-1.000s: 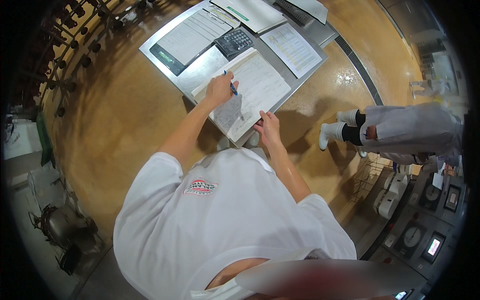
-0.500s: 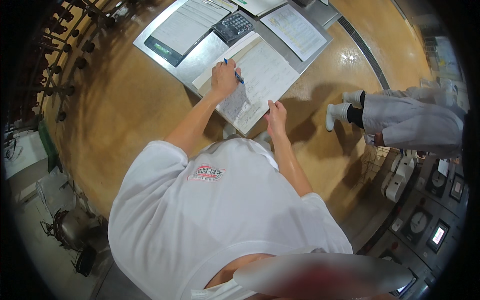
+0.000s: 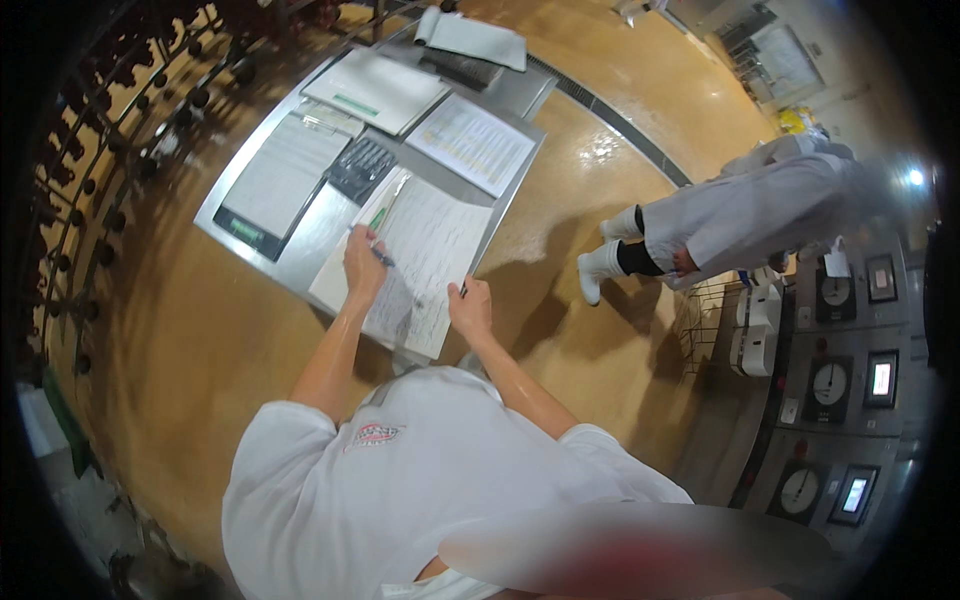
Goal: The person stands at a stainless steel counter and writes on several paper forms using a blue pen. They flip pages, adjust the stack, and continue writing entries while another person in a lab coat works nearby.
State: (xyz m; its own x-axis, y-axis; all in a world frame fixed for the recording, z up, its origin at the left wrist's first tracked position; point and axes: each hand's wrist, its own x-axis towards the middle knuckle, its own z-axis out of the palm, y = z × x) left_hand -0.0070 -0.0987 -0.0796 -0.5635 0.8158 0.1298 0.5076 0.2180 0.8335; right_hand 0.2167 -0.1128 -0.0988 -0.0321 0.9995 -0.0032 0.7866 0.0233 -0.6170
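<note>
An open notebook (image 3: 425, 250) with handwritten pages lies on the near part of a metal table (image 3: 309, 238). Over its left part is my left hand (image 3: 365, 268), closed around a blue pen (image 3: 381, 256) that slants across the fingers. My right hand (image 3: 470, 308) is closed at the notebook's right edge, thumb towards the page. A small dark bit shows at its fingertips, too small to name. Just beyond the notebook sit a black calculator (image 3: 361, 168) and a printed sheet (image 3: 471, 145). To the left lies a clipboard with papers (image 3: 283, 172).
White folders (image 3: 375, 88) and a rolled-back pad (image 3: 470, 40) cover the table's far part. On the right stands a person in a white coat (image 3: 745, 215) and white boots, beside panels with dials (image 3: 830, 388). Wheeled racks (image 3: 110, 220) line the left. A drain (image 3: 620, 122) crosses the floor.
The view has swung, so the table sits lower and further left, with more of its far end showing. My left hand remains around the pen over the page; my right stays at the notebook's edge.
</note>
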